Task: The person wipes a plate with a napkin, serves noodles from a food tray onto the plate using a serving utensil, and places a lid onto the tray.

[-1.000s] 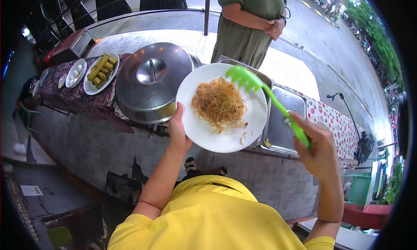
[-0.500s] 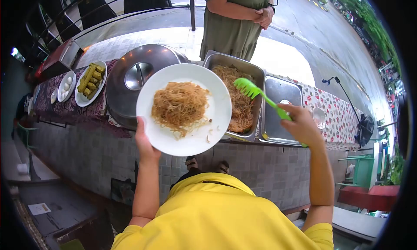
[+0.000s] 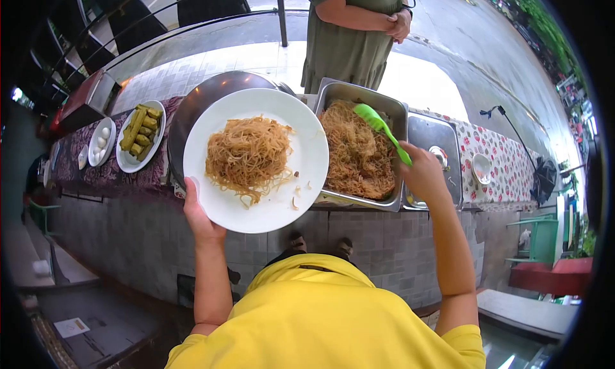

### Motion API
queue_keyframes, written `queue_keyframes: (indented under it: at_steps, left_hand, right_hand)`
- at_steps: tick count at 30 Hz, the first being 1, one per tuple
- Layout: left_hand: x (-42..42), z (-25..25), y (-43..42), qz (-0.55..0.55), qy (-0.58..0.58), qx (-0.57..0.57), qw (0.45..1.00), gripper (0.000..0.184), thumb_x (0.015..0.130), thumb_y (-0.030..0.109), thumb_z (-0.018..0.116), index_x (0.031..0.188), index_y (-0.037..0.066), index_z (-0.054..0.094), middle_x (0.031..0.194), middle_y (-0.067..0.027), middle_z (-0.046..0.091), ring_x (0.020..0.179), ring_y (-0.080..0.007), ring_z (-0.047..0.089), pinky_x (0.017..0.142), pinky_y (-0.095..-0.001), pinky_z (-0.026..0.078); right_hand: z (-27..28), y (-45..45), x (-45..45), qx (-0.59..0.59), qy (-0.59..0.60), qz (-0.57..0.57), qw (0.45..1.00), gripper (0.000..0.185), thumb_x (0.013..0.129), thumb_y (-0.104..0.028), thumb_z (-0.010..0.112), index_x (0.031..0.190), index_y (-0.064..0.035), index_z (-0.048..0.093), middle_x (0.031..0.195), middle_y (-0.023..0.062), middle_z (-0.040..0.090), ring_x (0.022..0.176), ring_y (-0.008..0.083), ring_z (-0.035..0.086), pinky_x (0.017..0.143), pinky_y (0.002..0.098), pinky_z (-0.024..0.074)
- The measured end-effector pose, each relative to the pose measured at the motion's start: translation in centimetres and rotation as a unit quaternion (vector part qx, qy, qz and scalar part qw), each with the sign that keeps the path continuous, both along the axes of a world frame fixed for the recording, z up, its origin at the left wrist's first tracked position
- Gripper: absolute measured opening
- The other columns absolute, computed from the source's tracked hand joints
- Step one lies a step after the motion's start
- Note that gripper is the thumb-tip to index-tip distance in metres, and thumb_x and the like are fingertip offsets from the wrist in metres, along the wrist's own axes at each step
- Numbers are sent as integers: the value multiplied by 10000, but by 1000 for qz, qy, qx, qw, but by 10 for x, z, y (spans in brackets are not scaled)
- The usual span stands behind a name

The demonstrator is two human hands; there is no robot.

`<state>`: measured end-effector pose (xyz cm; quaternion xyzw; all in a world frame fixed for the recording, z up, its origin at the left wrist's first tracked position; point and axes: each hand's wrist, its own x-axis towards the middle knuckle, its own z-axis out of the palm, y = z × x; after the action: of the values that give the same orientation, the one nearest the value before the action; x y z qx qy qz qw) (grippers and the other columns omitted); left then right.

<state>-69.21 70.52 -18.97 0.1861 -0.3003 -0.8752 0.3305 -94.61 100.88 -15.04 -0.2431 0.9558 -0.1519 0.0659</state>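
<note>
My left hand (image 3: pixel 201 215) grips the lower left rim of a white plate (image 3: pixel 275 212), thumb on top. A mound of brown noodles (image 3: pixel 248 154) lies on the plate, with a few loose bits near its right side. My right hand (image 3: pixel 423 170) is closed round the handle of a green pasta server (image 3: pixel 386 129). The server's toothed head is over the far part of a deep steel tray (image 3: pixel 402 119), at the noodles (image 3: pixel 359 157) in it. Whether the teeth touch the noodles I cannot tell. Behind the plate, a steel domed lid (image 3: pixel 211 90) is partly hidden.
Right of the tray are a second steel tray (image 3: pixel 451 138) and a small bowl (image 3: pixel 481 168). To the left stand a plate of green wrapped rolls (image 3: pixel 138 135) and a dish of eggs (image 3: pixel 101 143). Across the table a person in a green dress (image 3: pixel 352 42) stands with hands clasped.
My right hand has moved the pasta server left and up over the noodle tray. The plate has shifted a little left, and the view has turned slightly.
</note>
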Motion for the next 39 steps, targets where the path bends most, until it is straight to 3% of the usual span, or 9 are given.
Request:
queue_keyframes:
  at_steps: [5,8,20,26,30,34,35,38,39]
  left_hand:
    - [-9,3,-13,-39,11,8,999,567,950,411,393,1326,-11,365,1321,-135,453,1200,-274,447,1014,-394,339]
    - [-13,2,-18,-44,20,22,999,568,948,410,399,1326,-12,365,1321,-140,454,1198,-279,450,1015,-401,340]
    - [-11,1,-4,-24,18,35,999,555,950,401,397,1315,-16,378,1307,-146,466,1189,-277,459,1006,-395,349]
    - [-12,4,22,35,-15,25,999,582,946,419,397,1325,-21,360,1322,-146,449,1190,-276,454,1012,-391,342]
    - [-5,2,36,67,-10,27,997,581,947,421,393,1326,-19,361,1324,-146,447,1195,-277,450,1011,-391,344]
    - [1,4,52,103,-38,18,994,578,948,422,391,1330,-11,362,1329,-143,443,1202,-276,445,1010,-392,348]
    - [2,4,56,106,-39,17,993,576,948,421,391,1330,-9,363,1329,-142,444,1202,-275,445,1010,-392,349]
    - [5,5,63,121,-37,22,992,570,948,417,393,1331,-3,365,1329,-138,446,1203,-275,444,1010,-392,349]
    - [7,4,65,124,-37,25,991,568,948,416,394,1331,-2,364,1329,-137,446,1204,-275,444,1010,-392,349]
  right_hand:
    - [-14,-44,5,111,-23,8,994,460,740,-159,591,1199,-169,558,957,169,636,882,353,608,785,434,488]
    - [12,-19,21,118,-25,15,993,455,743,-156,594,1197,-179,567,946,174,637,882,347,610,788,428,490]
    - [31,1,15,55,-136,46,988,426,713,-170,627,1136,-120,617,963,240,622,901,363,606,815,411,476]
    - [-17,-1,-3,-61,-176,39,982,441,716,-133,617,1153,-85,603,974,259,619,926,369,601,836,398,468]
    - [-4,28,-8,18,-209,51,977,453,725,-169,634,1174,-127,593,969,236,624,920,370,598,829,408,472]
    - [-21,29,13,23,-90,117,989,445,747,-144,614,1191,-155,582,875,227,630,815,407,597,738,434,484]
    - [-35,30,12,-8,-59,158,986,464,767,-143,602,1229,-145,551,766,191,633,683,346,623,658,401,501]
    - [-41,27,-5,-91,-315,31,944,474,788,-147,585,1256,-104,522,737,117,617,565,219,596,557,339,502]
    - [-36,29,-12,-131,-410,-12,902,452,803,-117,562,1248,-53,522,717,72,570,487,123,502,447,268,439]
